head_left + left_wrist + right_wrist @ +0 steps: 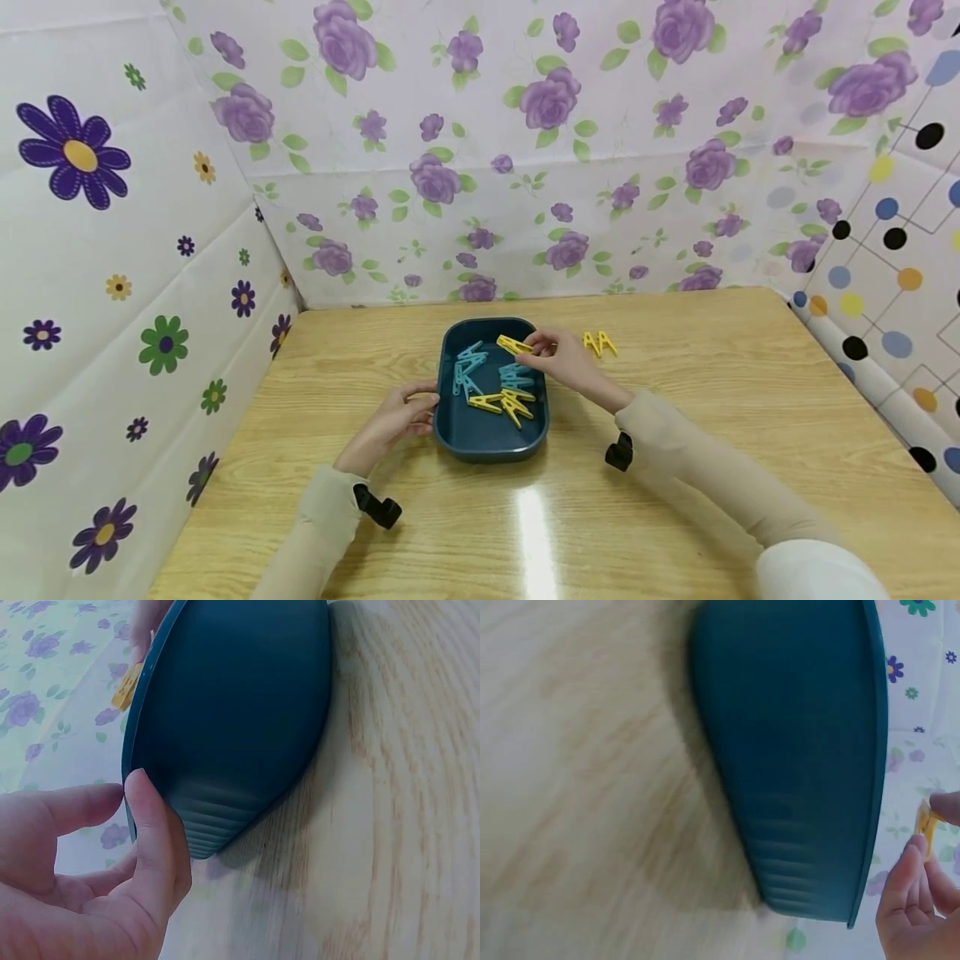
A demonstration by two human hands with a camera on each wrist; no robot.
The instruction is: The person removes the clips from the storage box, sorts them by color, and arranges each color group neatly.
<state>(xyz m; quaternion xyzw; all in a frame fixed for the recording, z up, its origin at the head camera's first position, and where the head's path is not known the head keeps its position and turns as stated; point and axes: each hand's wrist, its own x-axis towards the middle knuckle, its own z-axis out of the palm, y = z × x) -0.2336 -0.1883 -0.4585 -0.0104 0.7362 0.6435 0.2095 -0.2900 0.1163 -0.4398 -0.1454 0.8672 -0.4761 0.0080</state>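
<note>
A dark teal plastic tub (491,440) stands on the table, with several blue clothespins (470,367) on its left side and more blue ones (517,377) on its right. Below these lie yellow clothespins (486,403). My left hand (396,418) pinches the tub's left rim between thumb and fingers, as the left wrist view shows the hand (112,862) closely. Over the tub's far right part, my right hand (558,357) pinches one yellow clothespin (513,344) by its end. That clothespin (925,823) appears above the rim in the right wrist view.
Two yellow clothespins (600,343) lie on the wooden table (690,358), to the right of the tub and behind the right hand. A flowered cloth (450,208) hangs behind the table, and patterned sheets stand at both sides.
</note>
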